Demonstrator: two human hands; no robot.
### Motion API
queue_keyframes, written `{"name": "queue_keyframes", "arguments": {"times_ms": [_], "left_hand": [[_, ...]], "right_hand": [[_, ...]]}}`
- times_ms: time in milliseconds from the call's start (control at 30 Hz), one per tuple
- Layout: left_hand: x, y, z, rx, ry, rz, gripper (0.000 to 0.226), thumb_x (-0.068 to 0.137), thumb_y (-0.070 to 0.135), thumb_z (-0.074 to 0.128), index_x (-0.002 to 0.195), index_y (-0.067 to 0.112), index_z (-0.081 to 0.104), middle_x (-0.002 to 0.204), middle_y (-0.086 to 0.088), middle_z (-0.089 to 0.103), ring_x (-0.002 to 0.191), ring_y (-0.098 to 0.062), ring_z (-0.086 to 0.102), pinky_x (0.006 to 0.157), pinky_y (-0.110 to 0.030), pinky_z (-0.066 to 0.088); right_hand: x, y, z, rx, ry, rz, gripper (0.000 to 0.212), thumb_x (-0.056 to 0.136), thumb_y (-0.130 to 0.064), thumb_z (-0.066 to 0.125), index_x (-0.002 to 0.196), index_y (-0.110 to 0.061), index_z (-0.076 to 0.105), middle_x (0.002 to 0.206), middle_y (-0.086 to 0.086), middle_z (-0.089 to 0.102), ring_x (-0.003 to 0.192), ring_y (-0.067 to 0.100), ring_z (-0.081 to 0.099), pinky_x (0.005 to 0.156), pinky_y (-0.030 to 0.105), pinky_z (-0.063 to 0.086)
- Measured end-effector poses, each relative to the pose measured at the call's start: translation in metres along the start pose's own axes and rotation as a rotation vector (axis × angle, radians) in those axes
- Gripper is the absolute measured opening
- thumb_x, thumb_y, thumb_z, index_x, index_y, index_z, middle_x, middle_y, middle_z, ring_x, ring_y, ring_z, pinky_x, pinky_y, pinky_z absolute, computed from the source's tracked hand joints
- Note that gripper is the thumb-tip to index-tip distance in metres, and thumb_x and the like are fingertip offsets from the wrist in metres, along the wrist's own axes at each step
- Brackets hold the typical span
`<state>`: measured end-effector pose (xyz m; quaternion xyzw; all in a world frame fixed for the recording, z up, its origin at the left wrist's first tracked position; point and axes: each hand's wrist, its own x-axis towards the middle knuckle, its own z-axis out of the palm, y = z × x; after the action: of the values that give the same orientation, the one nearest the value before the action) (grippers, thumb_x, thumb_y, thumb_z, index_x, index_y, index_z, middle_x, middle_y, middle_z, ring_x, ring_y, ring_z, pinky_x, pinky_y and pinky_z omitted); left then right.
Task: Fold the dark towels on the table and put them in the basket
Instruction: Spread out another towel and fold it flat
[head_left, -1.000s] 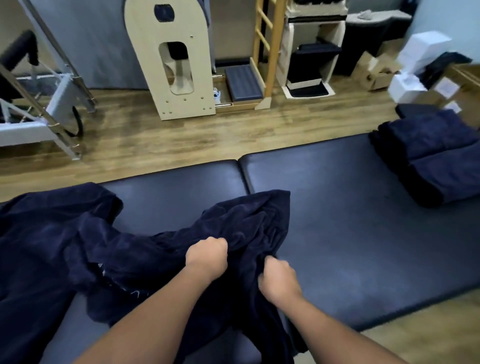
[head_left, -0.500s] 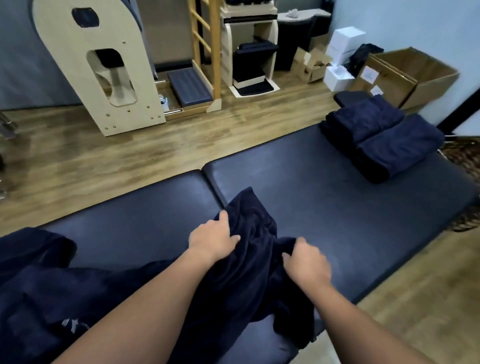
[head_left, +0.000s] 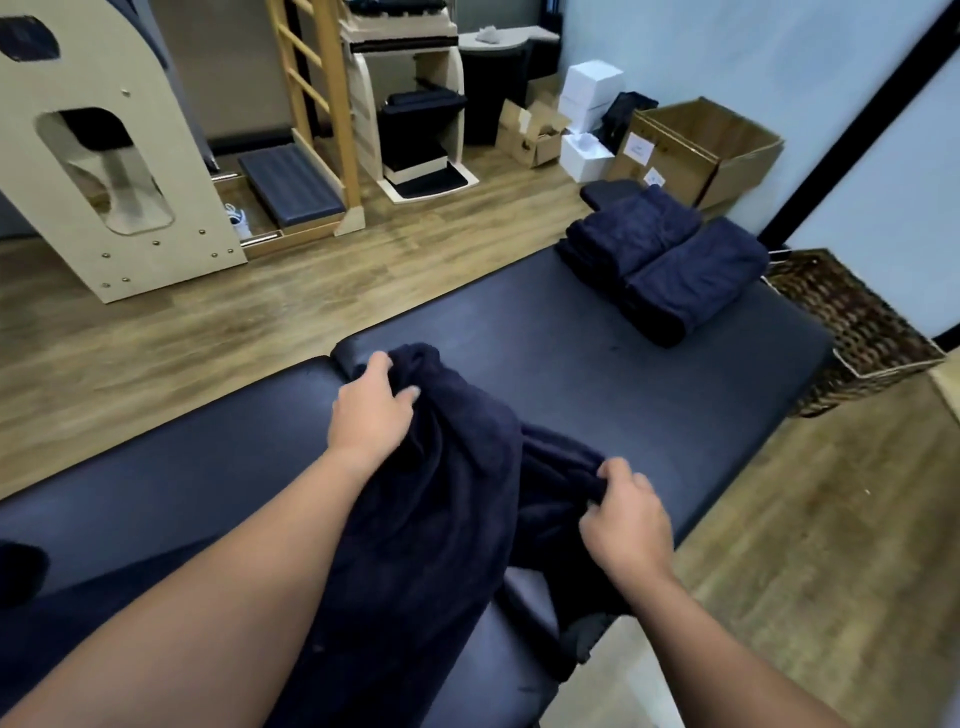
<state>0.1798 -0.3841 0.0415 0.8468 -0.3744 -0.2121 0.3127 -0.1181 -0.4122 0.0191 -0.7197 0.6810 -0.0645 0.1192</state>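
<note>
A crumpled dark navy towel (head_left: 457, 499) lies across the middle of the black padded table (head_left: 649, 395), and part of it hangs over the near edge. My left hand (head_left: 371, 408) grips its far end near the table's seam. My right hand (head_left: 626, 525) pinches a bunched fold at its right side. Two folded dark towels (head_left: 660, 262) rest side by side at the table's far right end. A brown wicker basket (head_left: 857, 332) stands on the floor just beyond that end.
Open cardboard boxes (head_left: 701, 150) and white boxes (head_left: 592, 88) sit behind the folded towels. Wooden exercise equipment (head_left: 119, 156) and a ladder frame (head_left: 317, 104) stand across the wood floor. A dark shape (head_left: 21, 571) shows at the left edge.
The view has swung to the right, bringing the wicker basket into sight. Both hands have carried the towel rightward and farther along the table; my left hand has reached toward the seam.
</note>
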Motion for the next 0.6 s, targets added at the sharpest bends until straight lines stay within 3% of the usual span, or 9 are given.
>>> {"name": "queue_keyframes", "arguments": {"times_ms": [67, 133, 233, 300, 367, 467, 533, 600], "left_hand": [[-0.002, 0.012, 0.005, 0.051, -0.052, 0.080, 0.050, 0.096, 0.034, 0.060, 0.138, 0.028, 0.033, 0.111, -0.012, 0.062, 0.104, -0.040, 0.059, 0.080, -0.042, 0.046], [-0.009, 0.021, 0.012, 0.254, -0.180, 0.140, 0.056, 0.094, 0.036, 0.060, 0.140, 0.027, 0.029, 0.114, -0.010, 0.056, 0.104, -0.039, 0.059, 0.080, -0.044, 0.048], [-0.028, 0.029, 0.021, 0.507, -0.340, 0.255, 0.023, 0.092, 0.041, 0.055, 0.099, 0.019, 0.054, 0.112, -0.009, 0.061, 0.100, -0.033, 0.062, 0.081, -0.040, 0.052], [-0.047, 0.031, 0.028, 0.573, -0.516, 0.256, 0.035, 0.089, 0.054, 0.059, 0.087, 0.019, 0.055, 0.108, -0.008, 0.066, 0.092, -0.030, 0.063, 0.078, -0.036, 0.051], [-0.068, 0.029, 0.040, 0.641, -0.677, 0.213, 0.056, 0.077, 0.074, 0.063, 0.093, 0.020, 0.059, 0.111, -0.005, 0.066, 0.096, -0.028, 0.064, 0.082, -0.037, 0.052], [-0.097, 0.021, 0.067, 0.872, -0.788, 0.139, 0.093, 0.063, 0.087, 0.062, 0.124, 0.017, 0.056, 0.127, -0.006, 0.057, 0.115, -0.031, 0.059, 0.092, -0.045, 0.050], [-0.110, 0.015, 0.085, 0.997, -0.768, 0.167, 0.084, 0.074, 0.073, 0.065, 0.132, 0.013, 0.049, 0.131, -0.011, 0.049, 0.118, -0.034, 0.053, 0.091, -0.047, 0.047], [-0.114, 0.018, 0.094, 0.997, -0.715, 0.222, 0.048, 0.088, 0.042, 0.065, 0.125, 0.013, 0.055, 0.127, -0.013, 0.053, 0.113, -0.033, 0.055, 0.090, -0.043, 0.047]], "right_hand": [[0.015, 0.002, -0.018, -0.128, 0.152, 0.022, 0.043, 0.074, -0.013, 0.064, 0.114, -0.026, 0.056, 0.104, 0.008, 0.055, 0.099, 0.036, 0.053, 0.083, 0.044, 0.045], [0.023, 0.003, -0.030, -0.223, 0.137, 0.068, 0.047, 0.074, -0.015, 0.065, 0.118, -0.026, 0.057, 0.107, 0.007, 0.051, 0.101, 0.033, 0.047, 0.086, 0.044, 0.042], [0.025, 0.010, -0.025, -0.257, -0.055, 0.008, 0.037, 0.080, -0.020, 0.057, 0.117, -0.024, 0.057, 0.114, 0.008, 0.055, 0.108, 0.035, 0.050, 0.088, 0.043, 0.045], [0.025, 0.013, -0.012, -0.178, -0.250, -0.060, 0.032, 0.084, -0.024, 0.055, 0.115, -0.024, 0.058, 0.120, 0.010, 0.057, 0.111, 0.035, 0.053, 0.092, 0.043, 0.049], [0.021, 0.012, 0.006, -0.126, -0.415, -0.080, 0.044, 0.087, -0.037, 0.062, 0.129, -0.026, 0.051, 0.133, 0.011, 0.050, 0.120, 0.036, 0.050, 0.096, 0.046, 0.049], [0.016, 0.007, 0.030, -0.122, -0.553, -0.120, 0.076, 0.085, -0.051, 0.070, 0.148, -0.039, 0.028, 0.147, 0.011, 0.028, 0.130, 0.039, 0.035, 0.101, 0.050, 0.045], [0.016, 0.006, 0.040, -0.168, -0.529, -0.158, 0.069, 0.085, -0.051, 0.071, 0.140, -0.040, 0.032, 0.141, 0.010, 0.027, 0.127, 0.037, 0.032, 0.099, 0.050, 0.045], [0.025, 0.013, 0.045, -0.202, -0.434, -0.218, 0.049, 0.089, -0.048, 0.068, 0.128, -0.034, 0.043, 0.129, 0.007, 0.032, 0.122, 0.034, 0.035, 0.095, 0.049, 0.046]]}}
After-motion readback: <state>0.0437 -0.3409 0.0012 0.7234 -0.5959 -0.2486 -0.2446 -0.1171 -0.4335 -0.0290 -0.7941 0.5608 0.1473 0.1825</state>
